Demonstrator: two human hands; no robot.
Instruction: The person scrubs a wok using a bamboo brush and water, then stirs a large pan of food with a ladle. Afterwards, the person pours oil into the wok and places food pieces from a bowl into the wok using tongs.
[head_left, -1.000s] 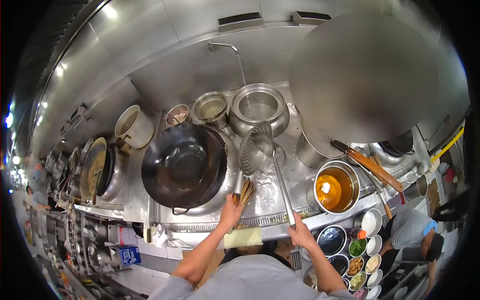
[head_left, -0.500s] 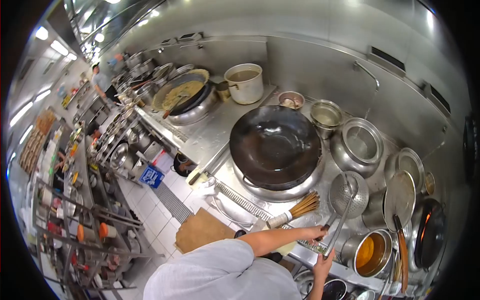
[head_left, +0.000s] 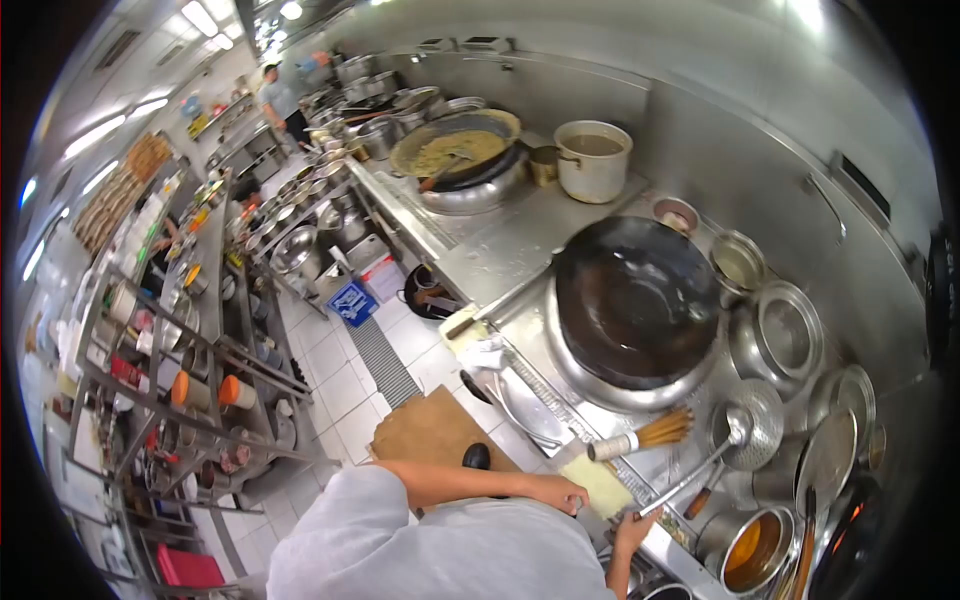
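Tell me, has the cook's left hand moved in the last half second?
Yes. Judged against the wok, the left hand has moved leftward in the view, from below its right edge to below its left edge.

Ladle (head_left: pixel 693 473) is smooth shiny mtl, wok (head_left: pixel 637 300) glossy mtl, brush bristles (head_left: pixel 663 431) rough & wood-like, cloth (head_left: pixel 600 486) matt.

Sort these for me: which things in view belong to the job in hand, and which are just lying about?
Likely in the job:
ladle, in the right hand
strainer, behind the ladle's bowl
yellow cloth, by the left hand

Apparently just lying about:
blue crate, on the floor
brown sheet, likewise
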